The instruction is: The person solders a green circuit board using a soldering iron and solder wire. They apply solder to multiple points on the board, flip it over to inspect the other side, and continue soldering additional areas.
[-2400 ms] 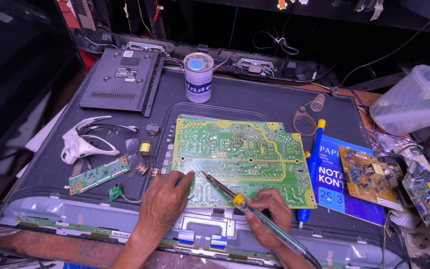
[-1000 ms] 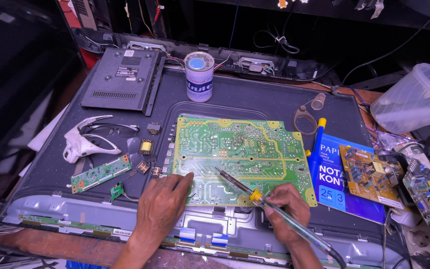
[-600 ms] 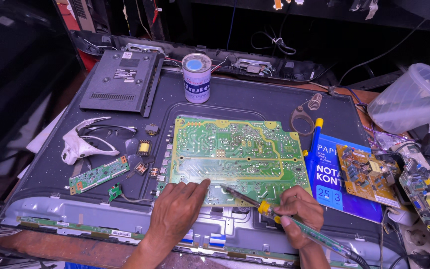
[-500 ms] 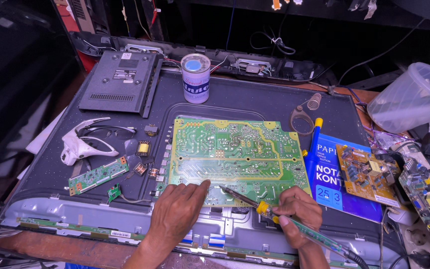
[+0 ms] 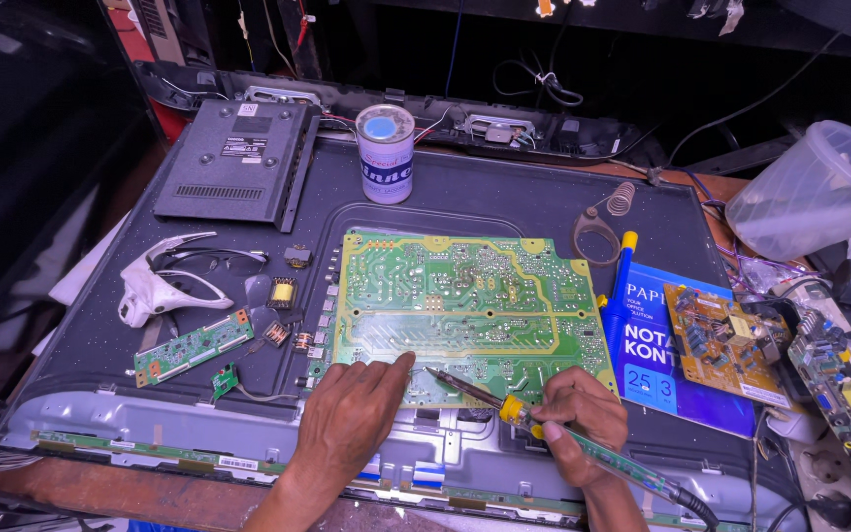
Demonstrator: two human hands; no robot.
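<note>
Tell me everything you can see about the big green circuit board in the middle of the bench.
The large green rectangular circuit board lies flat, solder side up, on the dark back panel of a flat screen. Pale yellow-green borders split it into zones dotted with silvery solder joints. Its near edge is pressed by the fingertips of the left hand, while the right hand holds a yellow-collared soldering iron with its tip on that edge.
</note>
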